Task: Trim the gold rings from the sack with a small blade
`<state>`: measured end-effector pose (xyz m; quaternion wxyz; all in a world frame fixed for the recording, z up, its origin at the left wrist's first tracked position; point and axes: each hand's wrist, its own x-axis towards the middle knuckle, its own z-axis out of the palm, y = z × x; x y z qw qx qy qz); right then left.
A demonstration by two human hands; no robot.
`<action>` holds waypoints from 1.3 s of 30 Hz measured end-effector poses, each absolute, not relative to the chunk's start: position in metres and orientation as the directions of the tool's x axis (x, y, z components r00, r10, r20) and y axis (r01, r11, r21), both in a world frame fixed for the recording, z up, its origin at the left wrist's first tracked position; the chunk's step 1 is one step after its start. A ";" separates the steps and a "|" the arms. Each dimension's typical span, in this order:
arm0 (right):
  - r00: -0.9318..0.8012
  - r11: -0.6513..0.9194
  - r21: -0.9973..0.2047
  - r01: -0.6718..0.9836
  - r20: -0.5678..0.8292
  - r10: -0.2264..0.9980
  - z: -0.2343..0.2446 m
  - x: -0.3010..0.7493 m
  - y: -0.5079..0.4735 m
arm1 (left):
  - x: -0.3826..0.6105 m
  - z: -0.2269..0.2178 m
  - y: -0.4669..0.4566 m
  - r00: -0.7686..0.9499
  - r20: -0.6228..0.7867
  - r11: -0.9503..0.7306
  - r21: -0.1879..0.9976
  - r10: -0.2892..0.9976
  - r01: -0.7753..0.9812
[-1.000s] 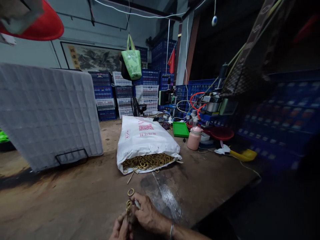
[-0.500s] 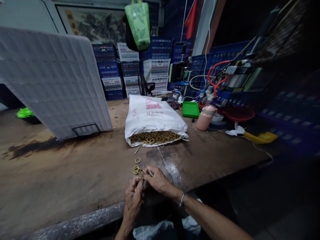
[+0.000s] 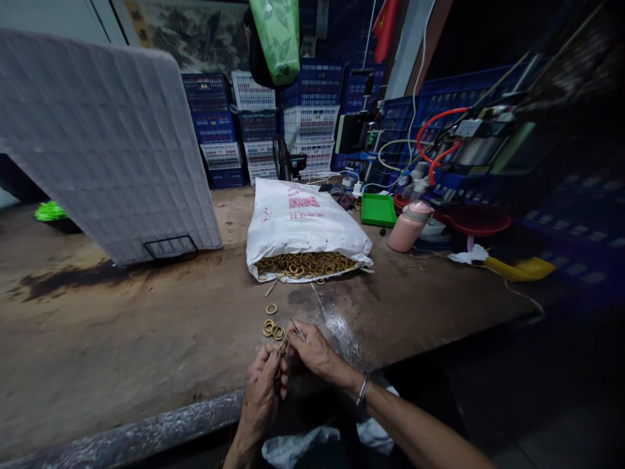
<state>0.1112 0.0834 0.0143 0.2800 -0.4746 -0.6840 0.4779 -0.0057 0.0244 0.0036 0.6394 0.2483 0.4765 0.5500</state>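
Observation:
My left hand (image 3: pixel 263 385) is closed, thumb and fingertips pinching a brass ring (image 3: pixel 282 347) at the table's near edge. Close beside it, my right hand (image 3: pixel 315 352) is closed around a thin pointed metal tool (image 3: pixel 297 329), its fingertips at the same ring. Just beyond the hands, several loose brass rings (image 3: pixel 278 333) lie in a small cluster, and a single ring (image 3: pixel 271 309) lies a little farther off. Behind them, a white woven sack (image 3: pixel 307 228) lies on its side, its mouth facing me and full of brass rings (image 3: pixel 307 264).
The brown table (image 3: pixel 146 339) carries a propped grey padded panel (image 3: pixel 112 150) at left. To the right are a green tray (image 3: pixel 378 210), a pink bottle (image 3: pixel 409 228), a yellow scoop (image 3: pixel 522 268) and a machine with red hoses (image 3: pixel 481 143). Stacked crates (image 3: pixel 312 124) stand behind.
My hands have drawn slightly apart, and the ring between them shows more clearly. The tool in my right hand points more upward. The whole view has shifted slightly.

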 end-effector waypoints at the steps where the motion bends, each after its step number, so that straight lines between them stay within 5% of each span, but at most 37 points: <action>1: -0.395 0.139 -0.892 0.431 -0.048 0.917 0.013 0.112 0.083 | -0.006 0.004 0.025 -0.070 -0.343 0.271 0.837 0.937 -0.475; 9: -0.560 0.439 -0.633 0.637 0.012 0.829 0.006 0.115 0.078 | -0.010 -0.005 0.029 -0.102 -0.314 0.241 0.867 0.944 -0.437; 34: -0.614 0.481 -0.512 0.712 -0.120 0.780 0.003 0.110 0.085 | -0.015 -0.014 0.028 -0.148 -0.258 0.221 0.948 0.955 -0.228; 39: -0.596 0.507 -0.391 0.768 -0.145 0.790 0.004 0.111 0.094 | -0.012 -0.011 0.021 -0.093 -0.304 0.257 0.905 0.948 -0.338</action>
